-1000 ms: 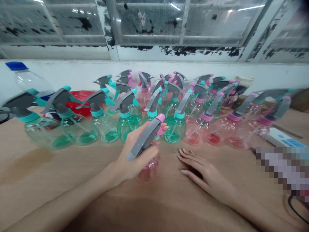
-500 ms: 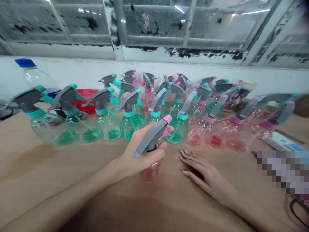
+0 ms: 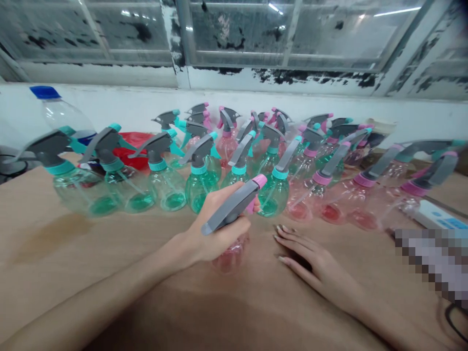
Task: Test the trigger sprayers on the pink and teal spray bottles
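My left hand is wrapped round the neck of a pink spray bottle with a grey trigger head; the bottle stands on the wooden table in front of me. My index finger lies on the pink trigger. My right hand rests flat on the table just right of the bottle, fingers stretched out, holding nothing.
Behind stand several rows of spray bottles, green ones to the left and pink ones to the right. A clear bottle with a blue cap and a red tray sit at the back left. A white device lies at the right.
The view has shifted slightly. My left hand keeps its grip on the pink spray bottle and my right hand stays flat on the table.
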A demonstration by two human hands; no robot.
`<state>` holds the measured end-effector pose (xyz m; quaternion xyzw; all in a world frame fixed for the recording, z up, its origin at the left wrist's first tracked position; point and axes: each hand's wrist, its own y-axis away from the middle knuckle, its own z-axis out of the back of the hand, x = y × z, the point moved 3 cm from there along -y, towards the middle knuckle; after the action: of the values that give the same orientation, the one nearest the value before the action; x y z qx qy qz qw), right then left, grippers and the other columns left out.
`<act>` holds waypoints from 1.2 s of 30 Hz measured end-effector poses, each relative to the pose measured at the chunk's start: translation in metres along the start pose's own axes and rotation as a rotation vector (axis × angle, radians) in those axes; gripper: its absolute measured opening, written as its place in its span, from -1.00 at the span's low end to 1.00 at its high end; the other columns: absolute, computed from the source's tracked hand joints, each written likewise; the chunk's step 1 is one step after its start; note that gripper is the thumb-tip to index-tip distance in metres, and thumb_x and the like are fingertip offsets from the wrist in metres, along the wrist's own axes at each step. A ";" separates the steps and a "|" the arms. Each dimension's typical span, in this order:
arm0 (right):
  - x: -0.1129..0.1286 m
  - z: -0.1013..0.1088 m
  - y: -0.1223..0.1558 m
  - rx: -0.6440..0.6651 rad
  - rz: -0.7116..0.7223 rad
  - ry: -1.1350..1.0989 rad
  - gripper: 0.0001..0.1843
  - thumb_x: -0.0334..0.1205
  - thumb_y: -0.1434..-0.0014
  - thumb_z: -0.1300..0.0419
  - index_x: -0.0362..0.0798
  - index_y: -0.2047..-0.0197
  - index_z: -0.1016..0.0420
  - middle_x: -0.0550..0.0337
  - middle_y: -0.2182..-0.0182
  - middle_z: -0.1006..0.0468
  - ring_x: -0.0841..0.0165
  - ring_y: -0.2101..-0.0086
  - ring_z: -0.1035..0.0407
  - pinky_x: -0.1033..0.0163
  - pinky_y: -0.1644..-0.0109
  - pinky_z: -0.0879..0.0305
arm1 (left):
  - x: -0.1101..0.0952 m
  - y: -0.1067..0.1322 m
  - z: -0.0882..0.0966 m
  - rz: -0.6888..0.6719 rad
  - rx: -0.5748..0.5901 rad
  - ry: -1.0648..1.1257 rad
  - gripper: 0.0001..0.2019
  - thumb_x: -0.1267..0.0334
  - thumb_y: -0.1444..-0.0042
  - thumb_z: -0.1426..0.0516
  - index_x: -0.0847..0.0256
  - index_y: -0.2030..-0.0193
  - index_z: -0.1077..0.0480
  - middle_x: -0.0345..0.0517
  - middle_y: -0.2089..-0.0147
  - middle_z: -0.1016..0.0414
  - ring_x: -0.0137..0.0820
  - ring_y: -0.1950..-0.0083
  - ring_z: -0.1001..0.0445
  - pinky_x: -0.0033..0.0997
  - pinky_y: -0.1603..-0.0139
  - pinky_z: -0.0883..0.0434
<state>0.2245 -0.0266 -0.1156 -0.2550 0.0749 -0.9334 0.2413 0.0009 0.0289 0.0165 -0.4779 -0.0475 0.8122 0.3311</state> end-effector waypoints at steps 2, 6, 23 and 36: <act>0.001 0.001 -0.001 0.001 0.001 -0.005 -0.55 -0.11 -0.33 -0.08 0.05 -0.26 -0.34 0.08 -0.24 -0.36 0.14 -0.24 -0.21 -0.14 -0.29 -0.20 | 0.001 0.001 -0.001 0.011 0.020 0.071 -0.88 0.39 0.08 -0.01 0.18 0.37 -0.33 -0.28 0.47 -0.32 -0.49 0.51 -0.22 -0.45 0.47 -0.24; 0.001 0.001 -0.001 -0.016 -0.007 -0.018 -0.54 -0.12 -0.32 -0.10 0.08 -0.27 -0.32 0.09 -0.23 -0.37 0.13 -0.23 -0.23 -0.15 -0.28 -0.21 | 0.007 0.002 -0.003 0.023 0.010 0.137 -0.80 0.39 0.07 -0.04 0.16 0.27 -0.34 -0.28 0.44 -0.36 -0.47 0.51 -0.25 -0.44 0.47 -0.24; 0.001 0.001 0.000 -0.019 -0.006 -0.020 -0.54 -0.10 -0.32 -0.10 0.08 -0.26 -0.33 0.09 -0.24 -0.37 0.14 -0.24 -0.22 -0.15 -0.29 -0.19 | 0.003 0.005 -0.004 0.104 -0.025 0.079 -0.65 0.37 0.02 -0.05 0.18 0.06 -0.43 -0.29 0.41 -0.38 -0.48 0.47 -0.29 -0.45 0.39 -0.28; 0.002 0.002 -0.001 -0.028 -0.012 -0.028 -0.55 -0.10 -0.32 -0.10 0.09 -0.25 -0.35 0.09 -0.23 -0.38 0.13 -0.23 -0.23 -0.14 -0.28 -0.21 | 0.010 0.003 0.000 0.083 0.022 0.115 -0.68 0.36 0.05 -0.04 0.11 0.14 -0.43 -0.29 0.43 -0.34 -0.45 0.48 -0.30 -0.45 0.44 -0.29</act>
<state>0.2237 -0.0266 -0.1131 -0.2719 0.0829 -0.9300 0.2330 -0.0045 0.0323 0.0078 -0.5215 0.0001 0.7970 0.3047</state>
